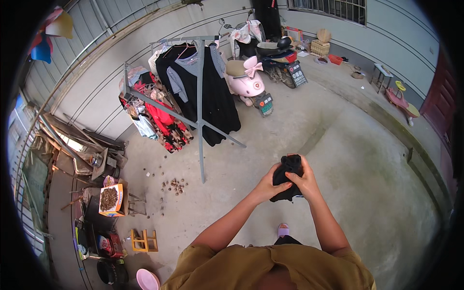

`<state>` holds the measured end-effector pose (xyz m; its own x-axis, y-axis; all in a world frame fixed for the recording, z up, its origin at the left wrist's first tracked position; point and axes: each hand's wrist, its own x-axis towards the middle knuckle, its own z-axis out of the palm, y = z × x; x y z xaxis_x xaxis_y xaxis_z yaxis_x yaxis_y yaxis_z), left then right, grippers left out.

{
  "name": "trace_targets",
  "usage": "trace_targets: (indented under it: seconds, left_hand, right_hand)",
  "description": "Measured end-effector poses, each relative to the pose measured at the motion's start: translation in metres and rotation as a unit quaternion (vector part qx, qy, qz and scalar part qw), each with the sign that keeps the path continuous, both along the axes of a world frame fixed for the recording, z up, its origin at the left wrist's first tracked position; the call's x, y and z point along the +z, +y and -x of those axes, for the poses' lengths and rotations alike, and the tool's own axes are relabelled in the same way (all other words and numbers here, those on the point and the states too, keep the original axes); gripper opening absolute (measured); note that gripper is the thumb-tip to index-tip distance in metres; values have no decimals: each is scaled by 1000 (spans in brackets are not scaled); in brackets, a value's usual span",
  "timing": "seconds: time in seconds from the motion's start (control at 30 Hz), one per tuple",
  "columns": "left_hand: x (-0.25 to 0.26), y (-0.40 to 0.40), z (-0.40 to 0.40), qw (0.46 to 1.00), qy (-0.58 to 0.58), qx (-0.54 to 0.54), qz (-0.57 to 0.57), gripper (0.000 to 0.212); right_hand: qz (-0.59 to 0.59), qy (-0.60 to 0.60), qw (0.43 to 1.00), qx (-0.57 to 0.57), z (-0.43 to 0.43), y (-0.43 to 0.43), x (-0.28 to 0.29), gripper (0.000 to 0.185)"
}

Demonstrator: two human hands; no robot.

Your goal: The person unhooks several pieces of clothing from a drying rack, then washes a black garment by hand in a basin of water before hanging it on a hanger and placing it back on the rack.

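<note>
A bunched black cloth [291, 164] is held up in front of my body, above the concrete floor. My left hand [270, 185] grips it from the left, with the thumb pressed across its lower front. On the other side my right hand [305, 178] holds the same cloth, its thumb on the front and its fingers behind. The bundle looks rolled or gathered at the top and hangs looser below; what kind of item it is, I cannot tell. A purple slipper [283, 230] shows on a foot below my hands.
Ahead to the left stands a grey metal clothes rack [200, 108] hung with clothes, among them a black dress [217, 105]. Beyond it are a pink scooter [244, 84] and a motorcycle [279, 59]. A small wooden stool [144, 241] and a pink basin [147, 279] are at lower left.
</note>
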<state>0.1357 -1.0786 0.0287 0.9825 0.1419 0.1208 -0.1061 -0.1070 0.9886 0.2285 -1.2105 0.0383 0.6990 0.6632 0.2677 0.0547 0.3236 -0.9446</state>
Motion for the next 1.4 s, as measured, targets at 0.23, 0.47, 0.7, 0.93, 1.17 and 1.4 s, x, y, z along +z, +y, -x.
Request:
trace_targets:
  seconds: [0.23, 0.47, 0.7, 0.93, 1.17, 1.4]
  left_hand:
    - [-8, 54, -30, 990, 95, 89, -48, 28]
    - [46, 111, -14, 979, 164, 121, -30, 30]
    - [33, 148, 34, 972, 181, 145, 40, 42]
    - [-25, 162, 72, 962, 187, 196, 47, 51]
    - [-50, 225, 152, 950, 229, 210, -18, 47]
    - [-55, 335, 250, 915, 205, 284, -199, 36]
  right_hand:
    - [111, -190, 974, 63, -91, 38, -11, 39]
    - [82, -67, 960, 259, -136, 89, -11, 34]
    - [125, -507, 852, 32, -123, 144, 3, 34]
    - [308, -99, 898, 297, -93, 189, -8, 25]
    - [228, -193, 855, 424, -41, 278, -37, 30]
    - [311, -257, 837, 369, 60, 388, -41, 25]
